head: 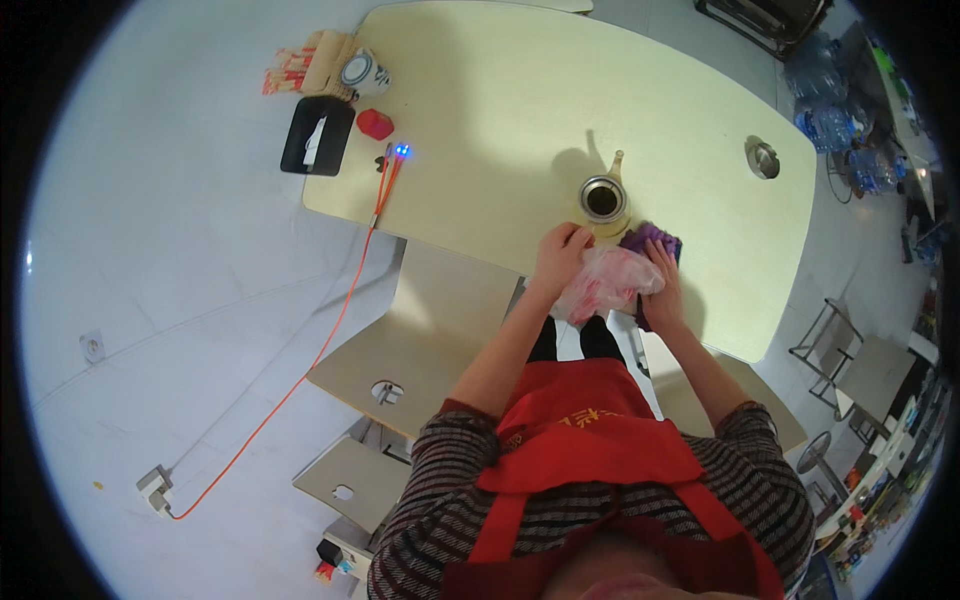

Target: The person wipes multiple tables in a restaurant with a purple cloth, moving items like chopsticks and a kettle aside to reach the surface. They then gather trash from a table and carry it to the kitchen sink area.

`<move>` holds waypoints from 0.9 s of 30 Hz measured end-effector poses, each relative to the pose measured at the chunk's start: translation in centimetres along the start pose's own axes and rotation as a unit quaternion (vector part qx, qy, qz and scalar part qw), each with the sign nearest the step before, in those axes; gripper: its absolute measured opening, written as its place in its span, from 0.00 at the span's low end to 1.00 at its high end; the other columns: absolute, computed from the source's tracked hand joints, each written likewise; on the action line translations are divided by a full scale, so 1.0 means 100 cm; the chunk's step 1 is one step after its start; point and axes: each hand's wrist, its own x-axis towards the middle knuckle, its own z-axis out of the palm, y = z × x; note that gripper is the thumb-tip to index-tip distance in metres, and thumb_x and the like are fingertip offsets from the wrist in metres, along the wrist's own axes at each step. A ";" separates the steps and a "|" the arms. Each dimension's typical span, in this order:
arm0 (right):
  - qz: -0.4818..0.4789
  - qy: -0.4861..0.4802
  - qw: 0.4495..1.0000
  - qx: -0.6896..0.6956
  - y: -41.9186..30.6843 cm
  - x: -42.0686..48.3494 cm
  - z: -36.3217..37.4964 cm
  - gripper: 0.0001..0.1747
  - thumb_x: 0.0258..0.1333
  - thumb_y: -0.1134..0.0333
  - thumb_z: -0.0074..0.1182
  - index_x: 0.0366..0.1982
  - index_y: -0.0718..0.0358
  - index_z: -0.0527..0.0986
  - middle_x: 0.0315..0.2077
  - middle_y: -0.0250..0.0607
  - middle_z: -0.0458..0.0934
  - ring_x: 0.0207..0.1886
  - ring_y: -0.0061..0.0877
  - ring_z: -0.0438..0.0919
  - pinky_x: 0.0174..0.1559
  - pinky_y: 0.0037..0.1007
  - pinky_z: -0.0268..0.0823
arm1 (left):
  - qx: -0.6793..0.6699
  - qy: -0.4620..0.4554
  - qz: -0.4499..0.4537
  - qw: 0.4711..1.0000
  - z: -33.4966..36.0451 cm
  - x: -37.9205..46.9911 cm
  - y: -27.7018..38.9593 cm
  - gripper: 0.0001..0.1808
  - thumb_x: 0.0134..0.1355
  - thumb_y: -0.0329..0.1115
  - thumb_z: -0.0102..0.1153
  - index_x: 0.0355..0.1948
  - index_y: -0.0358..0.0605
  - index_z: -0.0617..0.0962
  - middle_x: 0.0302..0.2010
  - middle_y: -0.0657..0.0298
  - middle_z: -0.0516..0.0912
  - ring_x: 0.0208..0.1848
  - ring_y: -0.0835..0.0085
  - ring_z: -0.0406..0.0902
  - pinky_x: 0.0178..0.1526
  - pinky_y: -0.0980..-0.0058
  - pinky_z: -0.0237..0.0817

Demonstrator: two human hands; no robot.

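Note:
My left hand (562,259) is curled at the upper edge of a thin, translucent plastic bag (611,277) with red print. Its fingertips come close to the near side of a glass teapot (602,201), and whether they touch it is hard to see. The teapot has a metal rim, a dark inside and a spout pointing away from me. My right hand (664,289) presses a purple cloth (649,238) onto the pale table, fingers spread over it. The bag spans the gap between both hands at the near table edge and hides part of the right thumb.
The table (510,135) carries a metal ashtray (763,160), a red object (375,124), a patterned cup (366,73) and a black tissue box (318,136). An orange charging cable (330,337) runs to a wall plug. Seats (442,330) flank me; water bottles (825,127) stand far right.

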 end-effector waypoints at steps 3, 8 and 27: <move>-0.019 -0.044 0.999 0.002 -0.020 0.049 0.031 0.40 0.53 0.69 0.62 0.69 0.66 0.65 0.74 0.46 0.58 0.78 0.42 0.52 0.78 0.49 0.41 | -0.018 0.013 0.011 1.000 -0.050 -0.045 0.005 0.15 0.71 0.37 0.55 0.37 0.34 0.82 0.31 0.64 0.85 0.36 0.78 0.78 0.42 0.75 0.70; -0.136 -0.048 0.989 0.019 -0.107 0.168 0.118 0.31 0.62 0.65 0.52 0.66 0.67 0.68 0.71 0.54 0.62 0.77 0.46 0.56 0.77 0.52 0.44 | -0.042 0.041 0.026 0.998 -0.137 -0.131 0.021 0.11 0.73 0.33 0.52 0.35 0.38 0.80 0.30 0.66 0.82 0.36 0.79 0.77 0.42 0.77 0.68; -0.168 -0.135 0.976 -0.006 -0.034 0.036 -0.007 0.25 0.62 0.70 0.50 0.62 0.59 0.73 0.71 0.45 0.65 0.76 0.43 0.58 0.77 0.46 0.48 | -0.124 0.178 -0.030 0.976 -0.221 -0.148 -0.034 0.13 0.75 0.37 0.55 0.38 0.38 0.80 0.32 0.66 0.81 0.36 0.80 0.75 0.43 0.78 0.67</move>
